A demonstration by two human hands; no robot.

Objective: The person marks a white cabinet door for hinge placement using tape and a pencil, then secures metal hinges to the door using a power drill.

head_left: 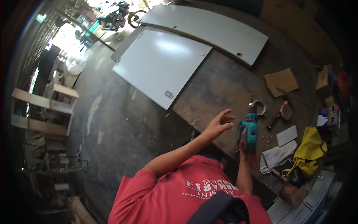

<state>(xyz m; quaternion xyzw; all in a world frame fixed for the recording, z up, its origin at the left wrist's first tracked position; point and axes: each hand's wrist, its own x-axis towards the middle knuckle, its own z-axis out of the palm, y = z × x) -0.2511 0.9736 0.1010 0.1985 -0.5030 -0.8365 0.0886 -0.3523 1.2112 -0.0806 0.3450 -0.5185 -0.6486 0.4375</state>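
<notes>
My right hand [243,143] is wrapped round a teal and black cordless drill [252,128], its bit pointing away from me over the workbench. The drill body hides part of that hand. To its left, my left hand [219,125] hovers near the bench edge with fingers apart and nothing in it. Beyond it lies a white panel [156,61] with small metal fittings near its corners. A roll of tape [263,107] rests just right of the drill bit, and a few small screw-like pieces [267,139] lie on the bench right of the drill.
A long pale panel [209,30] with round holes lies at the back. On the right are a brown sheet [281,81], an orange-headed tool [286,111], a white cloth [276,156] and a yellow cloth bag [308,147]. Wooden frames [56,100] stand at left; a motorcycle [116,16] is far off.
</notes>
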